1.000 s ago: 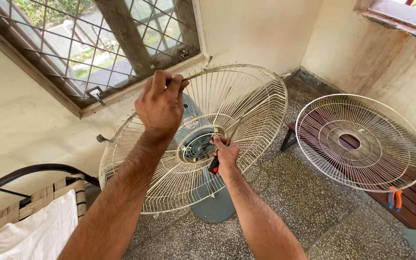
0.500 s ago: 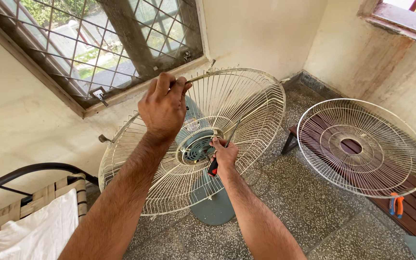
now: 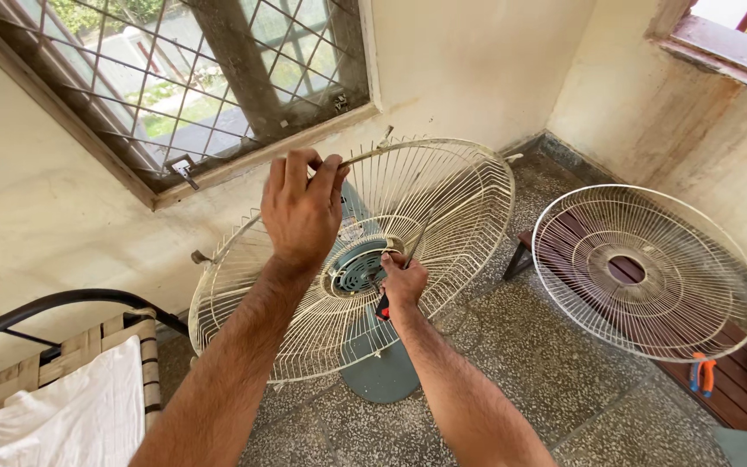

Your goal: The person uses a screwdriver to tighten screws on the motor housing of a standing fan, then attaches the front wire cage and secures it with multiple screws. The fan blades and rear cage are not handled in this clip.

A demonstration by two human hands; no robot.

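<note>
A pedestal fan stands on the floor with its rear wire guard (image 3: 443,207) still mounted around the blue-grey motor (image 3: 358,270). My left hand (image 3: 303,207) grips the top rim of that guard. My right hand (image 3: 404,282) is closed on a screwdriver with a red and black handle (image 3: 382,305), its shaft angled up beside the motor hub. The fan's round blue-grey base (image 3: 382,372) sits below my right forearm.
A second wire fan guard (image 3: 646,272) leans on a low wooden bench (image 3: 737,380) at right, with orange-handled pliers (image 3: 701,374) on it. A barred window (image 3: 175,78) is on the left wall. A bed with white cloth (image 3: 54,415) is at lower left.
The view has shifted a little, so the fan sits lower in the frame. Both hands keep their grips on the guard rim and the screwdriver.
</note>
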